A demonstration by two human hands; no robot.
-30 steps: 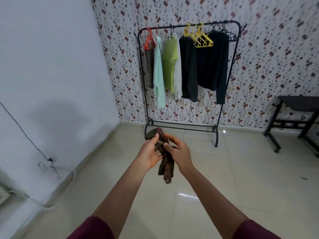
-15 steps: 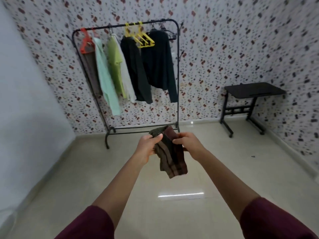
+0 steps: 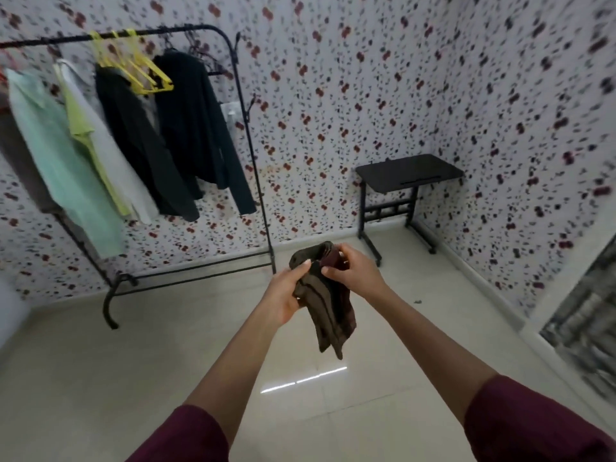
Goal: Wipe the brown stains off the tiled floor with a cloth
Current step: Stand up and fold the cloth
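Cloth: a dark brown striped cloth [image 3: 328, 305] hangs in the air at chest height, in the middle of the scene, well above the tiled floor [image 3: 166, 361]; it is bunched at the top and drapes loose below.
Left hand: the left hand [image 3: 287, 294] grasps the cloth's left side, thumb over the upper fold, seemingly to steady it.
Right hand: the right hand [image 3: 354, 272] pinches the top edge from the right, probably sorting the folds into a wiping pad.
Stains: no clear brown stain shows on the near tiles; a small dark speck [image 3: 416, 301] lies to the right, too small to identify.
Stage: judged as preparation; wiping has not begun.
Open room: wide bare floor near and left.
Edges: clothes rack [image 3: 256, 181] far left with feet on the floor, black table [image 3: 410, 171] in the far right corner, wall skirting along the right.
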